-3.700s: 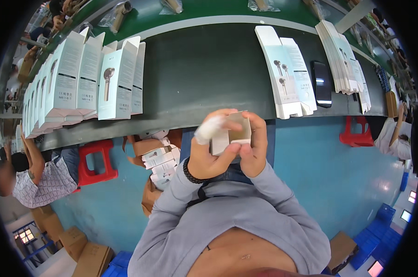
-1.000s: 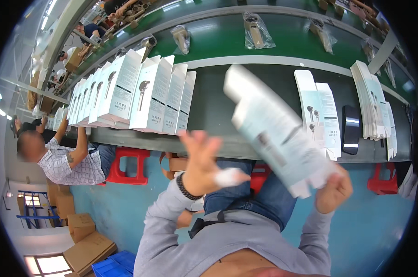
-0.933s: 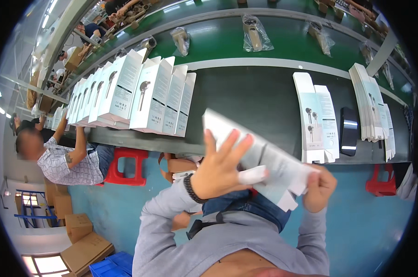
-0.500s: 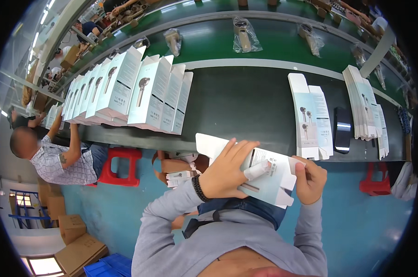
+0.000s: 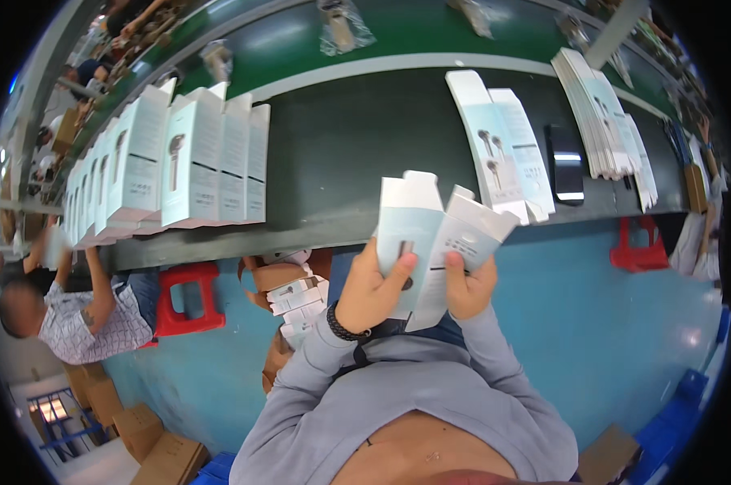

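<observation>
Pale blue and white cardboard, that's what has both my hands busy. One carton (image 5: pixel 410 218) sits between them, up by the near edge of the dark bench (image 5: pixel 333 153), its loose flaps sticking out at the far end. My left hand (image 5: pixel 365 293) has it pinched, thumb on the left panel and the other fingers mostly tucked behind. My right hand (image 5: pixel 469 289) has a similar grip, thumb down on the right panel, other fingers largely out of sight. The two panels slant away from each other along a crease (can't tell from this angle how much of a gap there is inside, sorry).

I'd call this the shaping step: flat blank turning into a box, no end folded in as far as I can see. What it wants next, I reckon, is an even squeeze on the side edges so the walls square up, then tucking one end's flaps without creasing the printed faces.

For reference, the standing boxes (image 5: pixel 191 182) are lined up on my left, and two flat cartons (image 5: pixel 503 149) lie ahead on my right, next to a black phone (image 5: pixel 566 166), with a thicker flat stack (image 5: pixel 593 117) beyond that.
</observation>
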